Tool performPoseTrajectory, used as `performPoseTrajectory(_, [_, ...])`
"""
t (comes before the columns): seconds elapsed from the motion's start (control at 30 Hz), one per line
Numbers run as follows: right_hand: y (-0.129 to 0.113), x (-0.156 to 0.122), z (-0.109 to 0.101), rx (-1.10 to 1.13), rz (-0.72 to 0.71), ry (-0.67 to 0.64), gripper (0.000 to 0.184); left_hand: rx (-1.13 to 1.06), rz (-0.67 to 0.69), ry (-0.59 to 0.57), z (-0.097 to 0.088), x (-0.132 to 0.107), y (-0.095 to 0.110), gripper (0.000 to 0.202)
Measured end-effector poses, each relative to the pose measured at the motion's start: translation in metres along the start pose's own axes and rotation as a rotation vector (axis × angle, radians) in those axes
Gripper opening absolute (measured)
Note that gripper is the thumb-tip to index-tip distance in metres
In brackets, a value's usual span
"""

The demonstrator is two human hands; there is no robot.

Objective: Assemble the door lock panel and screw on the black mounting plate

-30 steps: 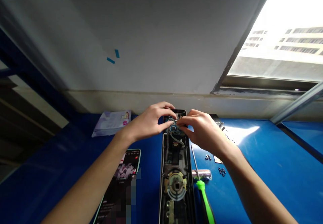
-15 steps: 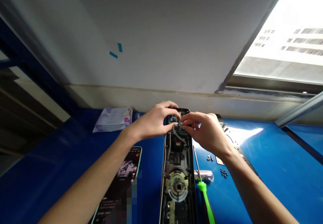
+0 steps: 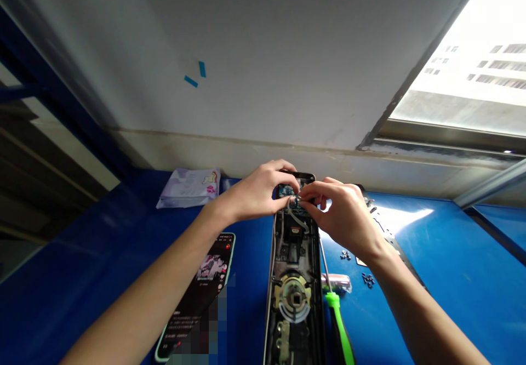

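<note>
A long, narrow, black rectangular housing (image 3: 303, 255) lies lengthwise on the glossy blue desk (image 3: 456, 266), its inner side facing up, its near end cut off by the lower edge of the view and its far end towards the wall. At the far end sits a small blue circuit board (image 3: 286, 190), partly covered by fingers; a pale, thin cable (image 3: 297, 220) curves from the fingertips down into the housing. Below lie a small white-faced socket (image 3: 295, 231) and a round, brass- and silver-coloured metal mechanism (image 3: 294, 299) with a square central hole.

The left hand (image 3: 263, 189) reaches over the housing's left edge, thumb and fingers arched with a gap between them, the tips over the board. The right hand (image 3: 343, 206) comes from the other side, its thumb and forefinger brought close together just beside the left fingertips. The part at their tips is too small to tell, as is whether either hand clamps it.

Right of the housing lies a screwdriver with a green-and-black handle (image 3: 340, 324); beyond it are a shiny, pinkish cylindrical packet (image 3: 340, 283) and two clusters of small dark screws (image 3: 369, 280).
</note>
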State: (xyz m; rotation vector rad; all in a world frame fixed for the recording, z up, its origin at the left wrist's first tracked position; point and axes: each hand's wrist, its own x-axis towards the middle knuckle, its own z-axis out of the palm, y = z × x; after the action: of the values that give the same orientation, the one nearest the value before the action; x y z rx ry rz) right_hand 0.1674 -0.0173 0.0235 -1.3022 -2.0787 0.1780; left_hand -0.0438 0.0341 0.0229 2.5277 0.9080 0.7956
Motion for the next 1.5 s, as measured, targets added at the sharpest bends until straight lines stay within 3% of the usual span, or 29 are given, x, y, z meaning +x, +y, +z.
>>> performPoseTrajectory(1.5, [-0.0013, -0.0018, 0.0031, -0.024, -0.062, 0.033, 0.014, -0.009, -0.002, -0.012, -0.0002, -0.0007, 0.0, 0.019])
